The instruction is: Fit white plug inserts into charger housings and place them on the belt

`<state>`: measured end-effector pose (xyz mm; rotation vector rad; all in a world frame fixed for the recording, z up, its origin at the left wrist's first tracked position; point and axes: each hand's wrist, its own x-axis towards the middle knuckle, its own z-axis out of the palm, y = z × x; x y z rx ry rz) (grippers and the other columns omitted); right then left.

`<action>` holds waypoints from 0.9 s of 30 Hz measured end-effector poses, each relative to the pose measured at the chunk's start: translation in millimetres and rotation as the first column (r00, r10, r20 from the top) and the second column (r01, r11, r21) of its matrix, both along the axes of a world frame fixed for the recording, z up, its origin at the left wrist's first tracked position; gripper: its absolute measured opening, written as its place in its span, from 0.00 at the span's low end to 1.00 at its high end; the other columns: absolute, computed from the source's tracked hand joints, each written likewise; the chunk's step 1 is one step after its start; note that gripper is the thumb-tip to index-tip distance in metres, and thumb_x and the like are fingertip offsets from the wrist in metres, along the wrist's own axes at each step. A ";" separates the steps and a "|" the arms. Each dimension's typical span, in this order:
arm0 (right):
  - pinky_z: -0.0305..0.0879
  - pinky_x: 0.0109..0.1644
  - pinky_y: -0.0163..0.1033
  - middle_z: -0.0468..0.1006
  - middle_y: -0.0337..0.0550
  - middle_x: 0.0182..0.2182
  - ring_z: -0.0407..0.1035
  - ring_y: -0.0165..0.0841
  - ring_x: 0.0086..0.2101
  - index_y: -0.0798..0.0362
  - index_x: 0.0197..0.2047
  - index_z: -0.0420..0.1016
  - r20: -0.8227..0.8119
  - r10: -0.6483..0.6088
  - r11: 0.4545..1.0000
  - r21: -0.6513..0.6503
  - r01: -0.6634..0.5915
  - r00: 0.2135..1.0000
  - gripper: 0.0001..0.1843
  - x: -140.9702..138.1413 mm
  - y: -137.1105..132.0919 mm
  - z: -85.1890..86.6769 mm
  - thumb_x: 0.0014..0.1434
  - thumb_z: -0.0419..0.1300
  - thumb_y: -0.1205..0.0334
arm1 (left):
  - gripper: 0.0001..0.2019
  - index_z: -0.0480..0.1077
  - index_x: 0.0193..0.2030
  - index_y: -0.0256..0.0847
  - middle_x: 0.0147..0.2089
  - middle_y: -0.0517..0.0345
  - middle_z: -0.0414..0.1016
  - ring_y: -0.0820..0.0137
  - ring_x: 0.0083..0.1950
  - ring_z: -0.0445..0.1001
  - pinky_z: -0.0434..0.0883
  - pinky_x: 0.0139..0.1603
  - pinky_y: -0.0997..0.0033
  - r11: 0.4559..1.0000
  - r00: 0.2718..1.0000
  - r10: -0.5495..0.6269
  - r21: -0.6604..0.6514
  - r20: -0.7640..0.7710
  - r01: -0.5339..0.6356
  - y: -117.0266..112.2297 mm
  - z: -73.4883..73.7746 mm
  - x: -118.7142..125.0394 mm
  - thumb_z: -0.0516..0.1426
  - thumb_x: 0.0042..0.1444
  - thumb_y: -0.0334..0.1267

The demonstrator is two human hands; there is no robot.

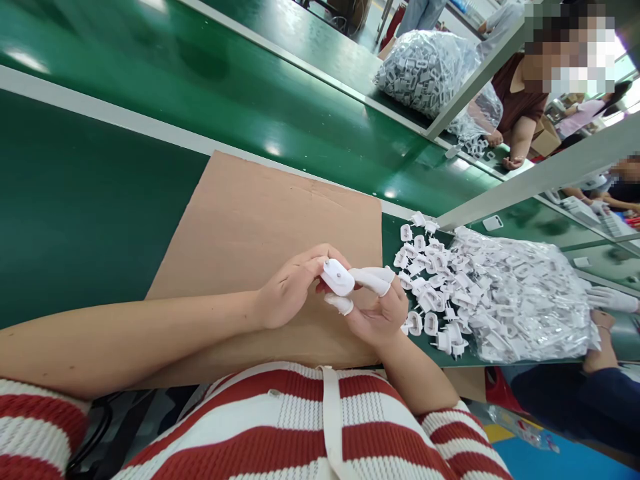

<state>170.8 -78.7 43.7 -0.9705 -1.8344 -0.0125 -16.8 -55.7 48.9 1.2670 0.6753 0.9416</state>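
Two hands of mine meet just below and right of the middle of the frame, with one white plug piece [342,280] between them. It lies among my fingertips, its flat face turned up toward me and two small metal pins showing on that face; its long side slants from upper left to lower right. My left hand [285,290] comes in from the left, its fingers curled and gripping the upper-left end. My right hand [380,317] comes from the lower right, and its fingers [371,280], sheathed in white finger covers, pinch the same piece: one cover meets its right end, another sits just under its lower edge. How hard I press, I cannot tell.

Beneath my hands a sheet of brown cardboard [280,207] spreads over the dark green counter [90,193]. Right of centre, beside my right hand, loose white pieces [425,293] lie heaped, many with prongs showing, and they run up against a clear plastic bag [530,300] full of more. At the right edge of the frame, another person's white-gloved hand [613,299] is near that bag. In the upper right, a person in a brown top [520,87] leans by a second filled bag [425,70].
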 end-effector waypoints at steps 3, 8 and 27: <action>0.78 0.34 0.42 0.82 0.39 0.33 0.78 0.35 0.32 0.45 0.55 0.77 0.003 0.007 1.000 -0.014 -0.007 1.000 0.20 0.8 -1.0 -1.3 0.61 0.72 0.51 | 0.22 0.73 0.44 0.37 0.42 0.49 0.76 0.64 0.38 0.70 0.68 0.38 0.64 0.999 1.000 -0.016 -0.038 0.003 0.016 4.8 -0.4 0.7 0.44 0.74 0.49; 0.81 0.36 0.45 0.84 0.42 0.38 0.80 0.38 0.33 0.41 0.61 0.75 0.063 -0.043 0.996 0.076 0.038 0.997 0.28 5.8 -0.8 -14.5 0.59 0.73 0.51 | 0.26 0.77 0.43 0.36 0.44 0.47 0.79 0.62 0.40 0.74 0.71 0.39 0.64 0.999 1.000 -0.014 -0.046 -0.004 0.014 11.1 -5.9 0.8 0.48 0.73 0.55; 0.85 0.49 0.49 0.87 0.43 0.44 0.84 0.41 0.44 0.42 0.61 0.76 0.118 -0.046 0.985 0.170 0.025 0.992 0.22 6.4 3.4 -17.4 0.65 0.67 0.62 | 0.18 0.75 0.59 0.39 0.57 0.41 0.80 0.60 0.58 0.79 0.78 0.57 0.57 0.746 0.976 0.196 0.632 0.091 -0.209 5.9 -16.1 -2.9 0.46 0.76 0.36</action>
